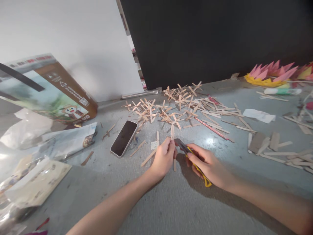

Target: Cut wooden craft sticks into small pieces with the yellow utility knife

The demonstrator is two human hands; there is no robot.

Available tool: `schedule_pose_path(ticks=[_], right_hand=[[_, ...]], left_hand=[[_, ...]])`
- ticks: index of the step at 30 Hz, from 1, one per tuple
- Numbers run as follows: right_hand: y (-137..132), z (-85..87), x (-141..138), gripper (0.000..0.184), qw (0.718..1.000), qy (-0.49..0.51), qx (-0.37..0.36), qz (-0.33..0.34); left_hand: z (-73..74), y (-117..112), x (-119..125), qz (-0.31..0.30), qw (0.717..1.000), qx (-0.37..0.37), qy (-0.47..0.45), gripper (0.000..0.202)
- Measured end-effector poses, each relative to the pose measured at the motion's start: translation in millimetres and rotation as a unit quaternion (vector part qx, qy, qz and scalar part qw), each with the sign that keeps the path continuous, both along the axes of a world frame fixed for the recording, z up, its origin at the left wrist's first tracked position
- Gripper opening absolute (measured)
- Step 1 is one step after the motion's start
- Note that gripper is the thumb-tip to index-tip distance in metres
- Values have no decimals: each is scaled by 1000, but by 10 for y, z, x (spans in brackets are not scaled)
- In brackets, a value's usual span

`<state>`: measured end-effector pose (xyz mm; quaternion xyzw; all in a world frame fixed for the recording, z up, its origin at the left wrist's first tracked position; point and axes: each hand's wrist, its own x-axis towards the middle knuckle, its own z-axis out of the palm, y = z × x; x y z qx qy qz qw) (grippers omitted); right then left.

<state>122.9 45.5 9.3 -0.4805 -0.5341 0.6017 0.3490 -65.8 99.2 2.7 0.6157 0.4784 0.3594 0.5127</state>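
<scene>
My left hand is closed around a wooden craft stick, whose ends stick out above and below the fist. In my right hand is a yellow utility knife. Its dark blade is out and angled toward the stick, close beside my left thumb; whether it touches the wood I cannot tell. Two loose craft sticks lie just left of my left hand. Beyond both hands is a heap of craft sticks, many of them joined as crosses.
A smartphone lies left of the hands. Farther left stand a printed carton and plastic packets. At right are more sticks, a striped straw, a paper scrap, a glue stick and pink-yellow folded paper.
</scene>
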Motion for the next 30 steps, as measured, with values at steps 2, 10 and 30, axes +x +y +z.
schedule_pose_path(ticks=[2,10,30], right_hand=[[-2,1,2,32,1000,-3,-3,-1],[-1,10,1,30,1000,-1,3,2],[3,1,2,31,1000,-3,1,1]], left_hand=[[2,1,-2,0,1000,-3,-1,38],[-12,8,-4,3,1000,-3,1,39],[-10,8,4,0,1000,0,1,37]])
